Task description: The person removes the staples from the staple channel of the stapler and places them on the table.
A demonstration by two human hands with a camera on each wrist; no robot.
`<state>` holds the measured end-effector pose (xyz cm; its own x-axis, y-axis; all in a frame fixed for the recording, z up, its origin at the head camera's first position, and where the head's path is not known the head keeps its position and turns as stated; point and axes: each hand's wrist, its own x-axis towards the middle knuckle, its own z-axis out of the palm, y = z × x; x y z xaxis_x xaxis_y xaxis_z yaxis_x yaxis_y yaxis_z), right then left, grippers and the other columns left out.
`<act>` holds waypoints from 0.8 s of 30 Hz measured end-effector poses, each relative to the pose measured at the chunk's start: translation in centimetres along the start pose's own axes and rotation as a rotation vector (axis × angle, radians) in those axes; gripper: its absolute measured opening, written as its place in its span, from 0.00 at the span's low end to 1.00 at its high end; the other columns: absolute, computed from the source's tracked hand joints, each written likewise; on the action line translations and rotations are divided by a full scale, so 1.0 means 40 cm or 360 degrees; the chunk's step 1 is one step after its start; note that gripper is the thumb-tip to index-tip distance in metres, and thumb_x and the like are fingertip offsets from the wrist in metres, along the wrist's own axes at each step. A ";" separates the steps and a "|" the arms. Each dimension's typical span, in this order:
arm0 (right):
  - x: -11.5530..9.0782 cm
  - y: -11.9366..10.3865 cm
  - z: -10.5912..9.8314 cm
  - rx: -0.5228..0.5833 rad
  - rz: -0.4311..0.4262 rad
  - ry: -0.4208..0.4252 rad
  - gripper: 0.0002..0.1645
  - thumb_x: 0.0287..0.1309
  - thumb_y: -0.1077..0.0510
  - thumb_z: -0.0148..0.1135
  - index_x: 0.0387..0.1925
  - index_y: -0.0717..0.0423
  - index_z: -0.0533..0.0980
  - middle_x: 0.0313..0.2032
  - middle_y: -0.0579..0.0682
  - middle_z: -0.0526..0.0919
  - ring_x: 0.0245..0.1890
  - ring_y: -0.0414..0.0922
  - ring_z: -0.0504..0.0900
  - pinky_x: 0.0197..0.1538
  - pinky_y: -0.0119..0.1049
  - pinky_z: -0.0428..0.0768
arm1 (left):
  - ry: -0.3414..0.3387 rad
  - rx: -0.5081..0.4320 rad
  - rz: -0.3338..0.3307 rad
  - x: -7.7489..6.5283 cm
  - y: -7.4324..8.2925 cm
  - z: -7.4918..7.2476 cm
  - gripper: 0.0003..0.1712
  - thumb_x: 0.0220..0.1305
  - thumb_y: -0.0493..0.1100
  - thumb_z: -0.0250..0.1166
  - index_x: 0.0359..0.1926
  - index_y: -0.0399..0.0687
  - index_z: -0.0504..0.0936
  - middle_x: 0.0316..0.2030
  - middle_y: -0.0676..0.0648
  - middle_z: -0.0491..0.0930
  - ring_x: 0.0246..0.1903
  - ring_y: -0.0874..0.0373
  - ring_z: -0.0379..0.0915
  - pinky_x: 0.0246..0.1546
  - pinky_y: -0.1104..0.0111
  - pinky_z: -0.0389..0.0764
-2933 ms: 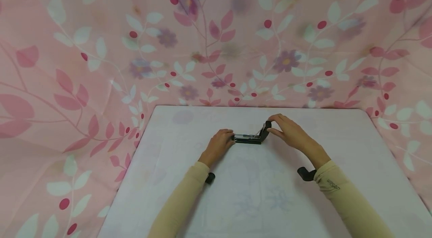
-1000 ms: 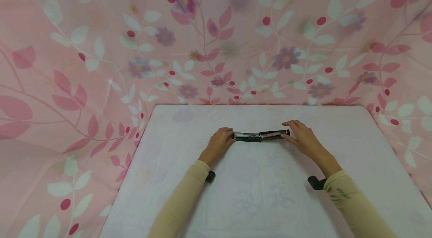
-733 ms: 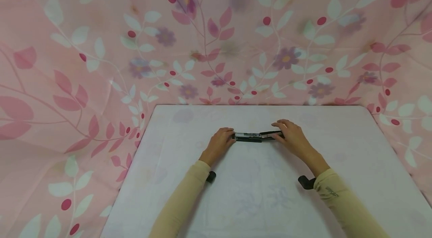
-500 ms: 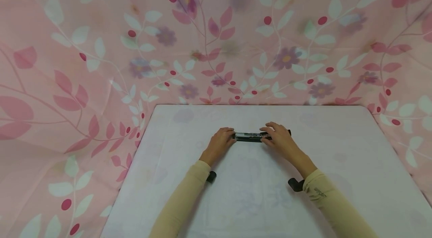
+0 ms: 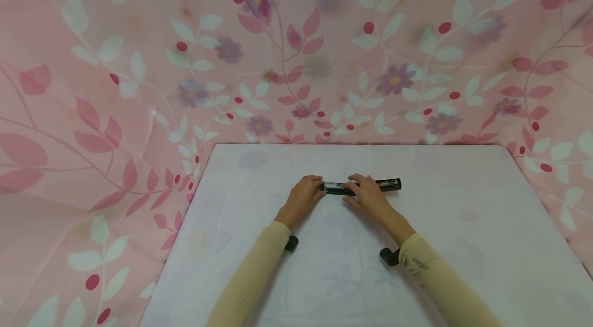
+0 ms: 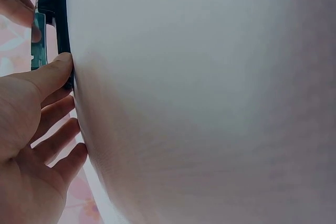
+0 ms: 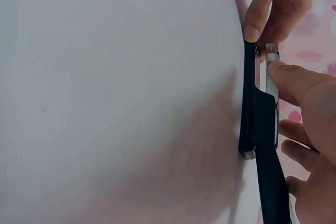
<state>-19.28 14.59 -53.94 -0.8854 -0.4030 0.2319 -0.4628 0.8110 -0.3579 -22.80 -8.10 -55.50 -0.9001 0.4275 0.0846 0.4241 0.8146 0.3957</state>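
A black stapler (image 5: 388, 185) lies across the table, folded open, its top cover (image 7: 274, 187) swung back to the right. My left hand (image 5: 303, 195) pinches the front end of its base (image 6: 63, 35) between thumb and fingers. Over the middle of the stapler is my right hand (image 5: 370, 198), thumb on the near side and fingers on the far side. In the right wrist view its thumb is on the silver magazine (image 7: 271, 85), which stands apart above the base. The right hand partly hides the stapler's middle in the head view.
The stapler is near the far part of a table (image 5: 324, 265) covered in a white cloth. A pink floral curtain (image 5: 296, 59) hangs behind and at both sides. Black camera mounts (image 5: 389, 256) sit at the wrists.
The right hand first swung the stapler's cover back to the right, let go of its end, then slid left along the stapler onto the magazine. The left hand has stayed on the base.
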 end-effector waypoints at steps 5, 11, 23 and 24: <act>0.013 -0.012 0.017 0.0035 0.0028 0.0033 0.24 0.57 0.50 0.70 0.54 0.54 0.79 0.58 0.61 0.77 0.62 0.59 0.73 0.69 0.64 0.62 | 0.0003 -0.0013 0.0008 0.000 -0.001 0.001 0.22 0.66 0.48 0.65 0.58 0.47 0.80 0.61 0.49 0.77 0.64 0.54 0.70 0.65 0.59 0.73; 0.022 -0.035 0.041 0.0154 0.0127 0.0121 0.23 0.56 0.53 0.71 0.51 0.58 0.80 0.58 0.61 0.77 0.62 0.58 0.74 0.70 0.64 0.60 | 0.0035 0.0006 0.0042 0.001 -0.002 0.001 0.21 0.66 0.48 0.65 0.58 0.46 0.81 0.60 0.48 0.78 0.63 0.53 0.71 0.64 0.59 0.74; 0.029 -0.064 0.086 0.0307 0.0334 0.0394 0.20 0.53 0.55 0.74 0.45 0.62 0.82 0.53 0.60 0.82 0.61 0.57 0.75 0.71 0.65 0.57 | 0.0053 0.0039 0.0076 0.004 -0.004 0.004 0.21 0.66 0.48 0.65 0.57 0.45 0.81 0.60 0.47 0.78 0.63 0.52 0.72 0.61 0.58 0.76; 0.030 -0.064 0.088 0.0322 0.0347 0.0411 0.19 0.53 0.55 0.74 0.44 0.62 0.83 0.53 0.60 0.82 0.61 0.57 0.75 0.72 0.65 0.56 | 0.0050 0.0043 0.0078 0.005 -0.004 0.004 0.21 0.66 0.48 0.65 0.57 0.45 0.81 0.60 0.47 0.78 0.63 0.52 0.71 0.61 0.58 0.76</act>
<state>-19.30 10.53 -55.94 -0.9356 -0.0893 0.3415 -0.2872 0.7552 -0.5892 -23.04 -8.10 -55.70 -0.8807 0.4549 0.1320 0.4698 0.8034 0.3658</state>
